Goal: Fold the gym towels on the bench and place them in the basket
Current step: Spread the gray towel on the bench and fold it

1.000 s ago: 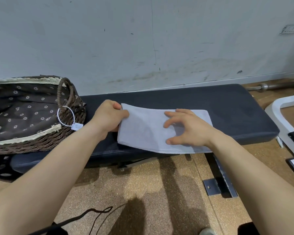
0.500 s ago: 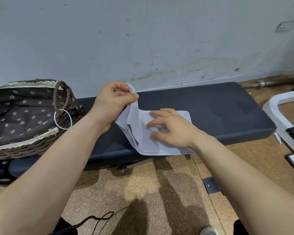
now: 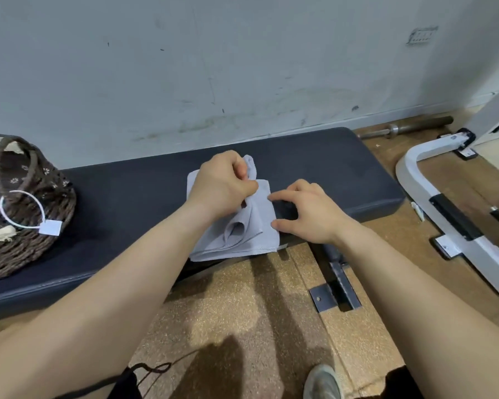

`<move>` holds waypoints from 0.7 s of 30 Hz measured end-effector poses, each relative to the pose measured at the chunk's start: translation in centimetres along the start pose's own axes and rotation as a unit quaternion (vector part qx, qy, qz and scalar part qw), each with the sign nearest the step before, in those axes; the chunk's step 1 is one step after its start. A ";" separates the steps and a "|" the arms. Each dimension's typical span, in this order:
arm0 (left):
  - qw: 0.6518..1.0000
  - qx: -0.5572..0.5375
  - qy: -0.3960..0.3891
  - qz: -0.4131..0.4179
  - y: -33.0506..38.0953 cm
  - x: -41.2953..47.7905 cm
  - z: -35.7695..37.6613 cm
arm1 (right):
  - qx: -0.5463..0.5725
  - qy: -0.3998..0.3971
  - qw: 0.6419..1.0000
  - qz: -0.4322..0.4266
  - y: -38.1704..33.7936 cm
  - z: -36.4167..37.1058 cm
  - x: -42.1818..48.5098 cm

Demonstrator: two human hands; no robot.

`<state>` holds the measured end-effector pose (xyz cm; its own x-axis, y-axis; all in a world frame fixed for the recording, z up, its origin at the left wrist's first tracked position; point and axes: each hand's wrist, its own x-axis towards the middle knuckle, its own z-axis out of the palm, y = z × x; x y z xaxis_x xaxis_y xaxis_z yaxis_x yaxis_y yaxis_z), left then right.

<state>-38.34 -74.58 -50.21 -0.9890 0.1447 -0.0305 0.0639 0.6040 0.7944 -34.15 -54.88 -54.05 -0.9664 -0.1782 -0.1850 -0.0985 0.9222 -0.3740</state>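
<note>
Soft grey towel (image 3: 260, 227) now doubled rightward, left grip (image 3: 222, 185) pinching its rumpled edge, right grip (image 3: 308, 214) spread on padded bench (image 3: 127, 197).

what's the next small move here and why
Probably lower the left hand to lay the end of the towel it pinches flat, edges matched. That end is raised and bunched with a loose loop, and the right hand rests at the towel's right edge.

The dark worktop (image 3: 127, 203) carries a wicker basket (image 3: 26, 254) at nine o'clock and a half-folded towel (image 3: 264, 226) centrally, overhanging its six o'clock edge.
</note>
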 end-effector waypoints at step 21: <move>0.958 0.244 0.052 0.143 -2.9 -1.8 -1.4 | 0.027 0.179 0.982 -0.059 -7.1 0.2 0.5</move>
<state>-36.92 -77.68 -51.66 -0.9282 0.2954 0.2264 0.3636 0.8495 0.3823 -33.87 -61.55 -51.70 -0.9714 -0.1427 0.1896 -0.2119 0.8814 -0.4222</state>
